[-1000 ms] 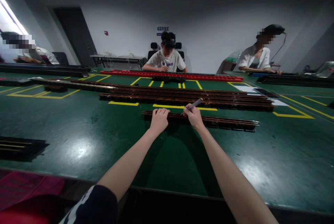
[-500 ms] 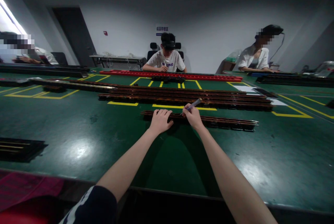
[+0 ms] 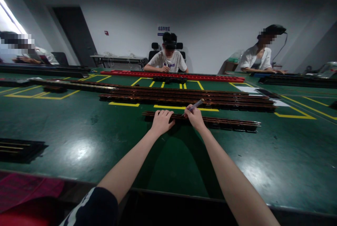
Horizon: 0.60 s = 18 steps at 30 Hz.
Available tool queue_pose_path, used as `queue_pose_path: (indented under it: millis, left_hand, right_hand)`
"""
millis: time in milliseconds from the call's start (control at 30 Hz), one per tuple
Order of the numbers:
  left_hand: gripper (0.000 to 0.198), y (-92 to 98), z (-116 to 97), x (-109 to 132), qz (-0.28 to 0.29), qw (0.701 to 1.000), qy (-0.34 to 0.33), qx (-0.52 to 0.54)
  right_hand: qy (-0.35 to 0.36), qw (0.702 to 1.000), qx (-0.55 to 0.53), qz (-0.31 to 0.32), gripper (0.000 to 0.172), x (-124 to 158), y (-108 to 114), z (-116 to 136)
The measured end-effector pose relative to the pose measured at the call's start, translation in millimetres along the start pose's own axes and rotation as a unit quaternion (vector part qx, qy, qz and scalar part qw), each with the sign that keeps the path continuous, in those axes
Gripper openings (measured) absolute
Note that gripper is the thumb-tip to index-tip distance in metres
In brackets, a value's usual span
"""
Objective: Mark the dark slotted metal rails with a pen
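A long dark rail strip point(image 3: 231, 124) with copper-coloured lines lies crosswise on the green table point(image 3: 105, 124). My left hand point(image 3: 162, 122) rests over its left part, fingers wrapped on the strip and thumb at its near side. In my right hand point(image 3: 194, 116) is a pen-like tool point(image 3: 197, 104), held in a pinch and slanted, its thin tip down at the strip just right of my left hand. The exact contact of the tip is too small to tell.
Behind the strip lies a stack of similar long strips point(image 3: 184, 97), and beyond it a red rail point(image 3: 210, 77). Another dark piece point(image 3: 21, 149) is at the left near edge. White papers point(image 3: 247, 89) lie at right. Three people sit around the table.
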<state>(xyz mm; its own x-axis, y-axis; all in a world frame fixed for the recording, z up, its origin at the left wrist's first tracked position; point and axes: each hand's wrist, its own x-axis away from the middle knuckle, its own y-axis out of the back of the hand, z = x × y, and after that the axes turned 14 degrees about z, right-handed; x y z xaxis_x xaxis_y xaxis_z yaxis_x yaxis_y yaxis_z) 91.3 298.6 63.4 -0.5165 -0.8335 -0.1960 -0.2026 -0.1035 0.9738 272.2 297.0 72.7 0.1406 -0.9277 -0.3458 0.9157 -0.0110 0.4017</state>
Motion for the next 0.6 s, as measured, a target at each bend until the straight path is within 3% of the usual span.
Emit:
queue_pose_path:
  millis: [600]
  left_hand:
    - [0.037,0.5,-0.9,-0.4,0.009,1.000,0.001,-0.010]
  right_hand:
    - [-0.008,1.000,0.014,0.000,0.014,0.5,0.3,2.9]
